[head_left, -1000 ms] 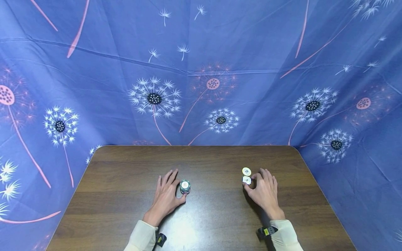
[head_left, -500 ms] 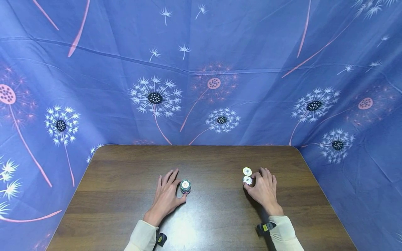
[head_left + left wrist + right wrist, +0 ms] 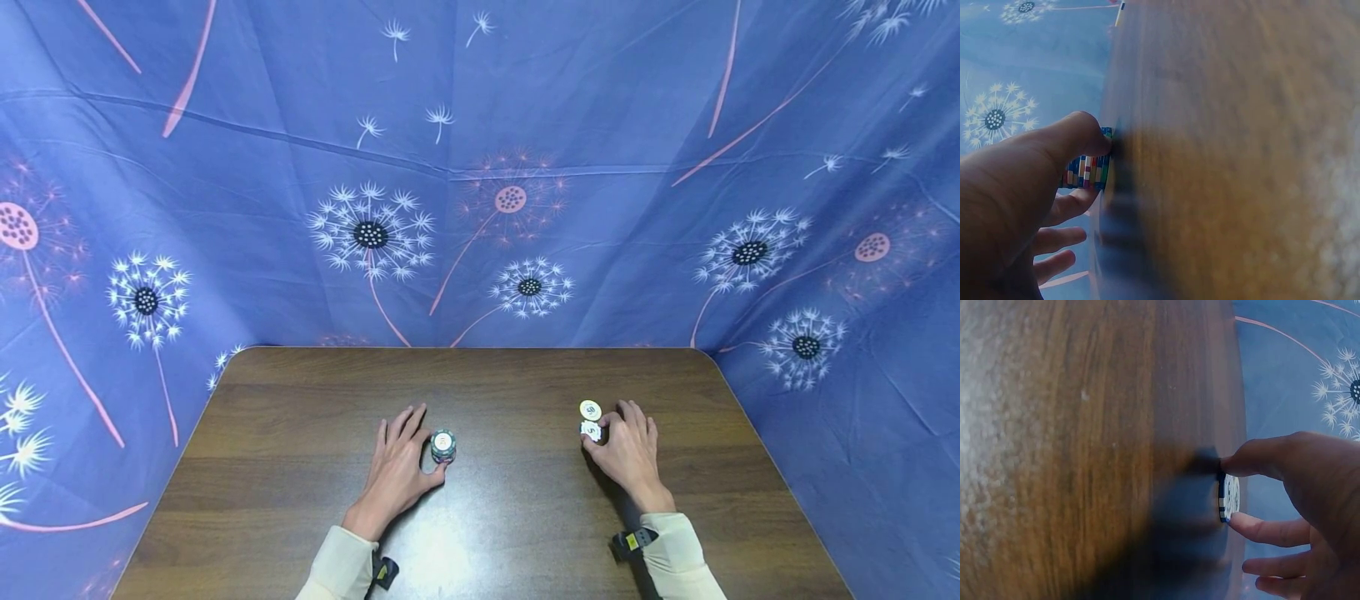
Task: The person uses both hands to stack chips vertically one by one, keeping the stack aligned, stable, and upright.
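A stack of poker chips (image 3: 443, 447), green-edged on top, stands left of the table's middle. My left hand (image 3: 397, 472) holds it between thumb and index finger, the other fingers spread. The left wrist view shows the multicoloured edges of the chip stack (image 3: 1089, 172) between thumb and finger. On the right, my right hand (image 3: 628, 455) pinches a white poker chip (image 3: 590, 431) marked 5 between thumb and index finger. Its black-and-white edge shows in the right wrist view, where the chip (image 3: 1230, 497) lies low at the tabletop. A yellow-rimmed poker chip (image 3: 590, 409) lies just behind it.
The brown wooden table (image 3: 517, 517) has rounded far corners. A blue cloth (image 3: 480, 100) with dandelion prints hangs behind it and at both sides. Black straps with cameras (image 3: 636, 542) sit on both wrists.
The right hand's outer fingers have shifted slightly to the left. My left hand, the stack and the chips on the right keep almost the same places.
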`<state>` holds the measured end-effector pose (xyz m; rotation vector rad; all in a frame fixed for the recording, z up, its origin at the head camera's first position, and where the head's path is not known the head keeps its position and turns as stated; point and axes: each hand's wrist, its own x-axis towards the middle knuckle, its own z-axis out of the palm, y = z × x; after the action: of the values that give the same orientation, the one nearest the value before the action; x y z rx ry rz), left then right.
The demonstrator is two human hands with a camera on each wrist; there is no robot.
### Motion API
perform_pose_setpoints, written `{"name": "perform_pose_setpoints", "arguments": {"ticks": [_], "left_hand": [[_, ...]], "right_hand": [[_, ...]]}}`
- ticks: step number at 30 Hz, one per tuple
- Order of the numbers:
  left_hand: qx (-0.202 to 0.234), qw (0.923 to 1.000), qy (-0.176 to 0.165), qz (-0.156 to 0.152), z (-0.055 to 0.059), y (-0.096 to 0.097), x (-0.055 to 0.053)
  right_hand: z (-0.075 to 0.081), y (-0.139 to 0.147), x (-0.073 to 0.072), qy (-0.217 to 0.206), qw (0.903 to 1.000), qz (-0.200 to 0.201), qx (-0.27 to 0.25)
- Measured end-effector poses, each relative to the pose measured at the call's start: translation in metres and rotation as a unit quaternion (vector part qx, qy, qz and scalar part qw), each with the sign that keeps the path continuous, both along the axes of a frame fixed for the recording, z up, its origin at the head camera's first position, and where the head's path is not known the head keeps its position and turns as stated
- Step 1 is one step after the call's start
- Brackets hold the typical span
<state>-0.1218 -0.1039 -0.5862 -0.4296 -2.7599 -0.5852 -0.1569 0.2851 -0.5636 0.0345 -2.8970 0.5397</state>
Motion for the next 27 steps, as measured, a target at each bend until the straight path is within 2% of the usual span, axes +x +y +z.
{"name": "perform_pose_setpoints", "arguments": {"ticks": [10, 27], "left_hand": [[0.002, 1.0, 0.0, -0.001, 0.0, 0.0, -0.001], [0.002, 1.0, 0.0, 0.001, 0.0, 0.0, 0.001]], "right_hand": [[-0.001, 0.001, -0.002, -0.008, 0.9999, 0.009, -0.009], [-0.011, 0.005, 0.011, 0.041, 0.9989, 0.012, -0.019]]}}
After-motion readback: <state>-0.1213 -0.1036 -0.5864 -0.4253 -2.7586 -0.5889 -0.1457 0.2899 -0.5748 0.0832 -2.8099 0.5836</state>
